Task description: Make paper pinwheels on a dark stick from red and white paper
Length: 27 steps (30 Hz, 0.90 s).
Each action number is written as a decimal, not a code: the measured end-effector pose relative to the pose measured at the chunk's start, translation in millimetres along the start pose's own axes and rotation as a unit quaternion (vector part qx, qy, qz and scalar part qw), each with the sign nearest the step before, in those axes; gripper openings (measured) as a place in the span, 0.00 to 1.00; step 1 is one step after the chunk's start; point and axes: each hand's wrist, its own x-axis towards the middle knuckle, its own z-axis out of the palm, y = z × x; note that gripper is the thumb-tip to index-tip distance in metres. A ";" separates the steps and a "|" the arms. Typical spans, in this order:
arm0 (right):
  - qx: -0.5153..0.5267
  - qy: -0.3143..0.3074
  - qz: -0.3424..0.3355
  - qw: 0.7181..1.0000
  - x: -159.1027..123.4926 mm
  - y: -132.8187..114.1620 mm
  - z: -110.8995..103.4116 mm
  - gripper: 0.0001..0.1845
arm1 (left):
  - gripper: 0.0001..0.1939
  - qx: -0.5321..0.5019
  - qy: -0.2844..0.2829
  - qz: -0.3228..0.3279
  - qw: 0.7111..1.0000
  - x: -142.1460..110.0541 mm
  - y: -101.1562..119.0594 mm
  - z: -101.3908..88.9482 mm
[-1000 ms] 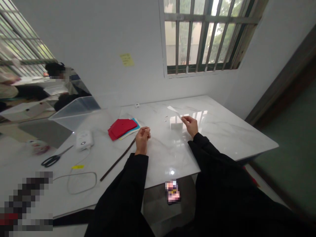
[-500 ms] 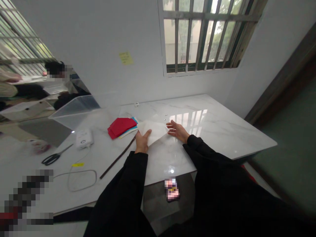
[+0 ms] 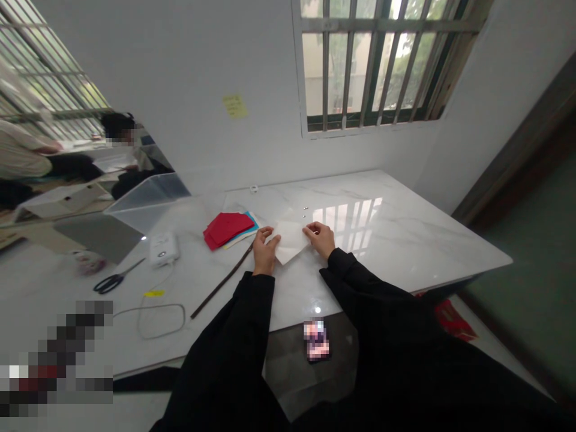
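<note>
A white sheet of paper (image 3: 290, 240) is held just over the marbled table, tilted, with a corner pointing toward me. My left hand (image 3: 265, 249) grips its left edge between thumb and fingers. On the opposite edge, my right hand (image 3: 320, 238) pinches the paper with thumb and forefinger. Left of my left hand lie red sheets (image 3: 227, 229), stacked over blue and pale ones. A thin dark brown strip (image 3: 220, 282) runs from beside my left hand toward the table's front.
Scissors (image 3: 117, 277), a white power strip (image 3: 162, 249) and its looped cable (image 3: 161, 321) lie at the left. A clear plastic box (image 3: 148, 201) stands behind them. Tiny metal pieces (image 3: 305, 209) rest beyond the paper. A phone (image 3: 317, 340) is below the table's front edge. People sit far left.
My right hand has closed from spread fingers into a pinch on the paper's right edge. The paper now lies more toward me, and the view has shifted slightly.
</note>
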 end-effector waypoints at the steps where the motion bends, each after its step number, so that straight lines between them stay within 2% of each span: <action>1: 0.014 0.013 0.006 1.000 1.3 1.6 -1.2 0.16 | 0.25 -0.016 -0.008 -0.009 1.000 -0.6 2.4 1.2; 5: 0.074 0.046 0.049 0.995 6.4 4.0 -2.6 0.18 | 0.23 -0.091 -0.056 -0.067 0.992 -3.4 13.5 6.3; 9: 0.086 0.029 0.042 0.995 5.9 0.7 -2.1 0.18 | 0.23 -0.114 -0.051 -0.070 0.990 -3.4 16.6 5.9; 14: 0.117 -0.023 0.031 0.992 7.9 2.8 -3.4 0.19 | 0.38 -0.113 -0.065 -0.083 0.988 -2.5 12.9 2.5; 17: 0.139 -0.038 0.032 0.989 11.0 6.6 -4.6 0.20 | 0.44 -0.109 -0.074 -0.093 0.987 -2.5 11.6 2.8; 19: 0.151 -0.039 0.037 0.987 12.6 8.4 -5.1 0.21 | 0.43 -0.098 -0.079 -0.104 0.987 -2.5 10.6 3.8; 23: 0.153 -0.030 0.047 0.987 13.7 9.0 -4.7 0.22 | 0.31 -0.070 -0.112 -0.102 0.986 -3.3 7.9 5.2; 27: 0.186 -0.048 0.067 0.979 11.7 1.4 -7.1 0.26 | 0.29 -0.065 -0.116 -0.095 0.986 -3.2 6.1 3.9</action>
